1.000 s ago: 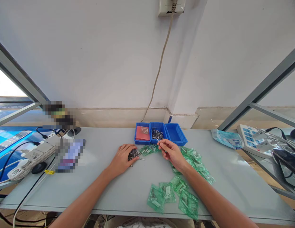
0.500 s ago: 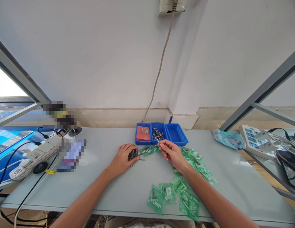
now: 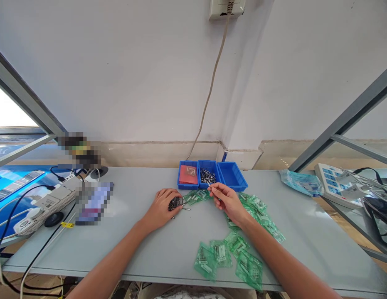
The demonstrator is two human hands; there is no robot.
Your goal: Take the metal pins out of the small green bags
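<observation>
Left fingers (image 3: 166, 192) curve around metal pins (image 3: 174, 203); right fingers (image 3: 220, 189) pinch a thin piece (image 3: 208, 185).

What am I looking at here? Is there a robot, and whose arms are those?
There's no robot! Those are a person's own bare arms. The camera is worn on their head, looking forward and down, so you see nearly what they see.

The left hand curves around a pile of little dark metal pieces on the grey table. The right hand pinches a small thin piece in its fingertips; it's too tiny to say exactly what.

Behind the hands stand three blue trays in a row. The left one holds something flat and red, the middle one shiny metal bits. Green see-through packets with small things inside lie near the right arm.
</observation>
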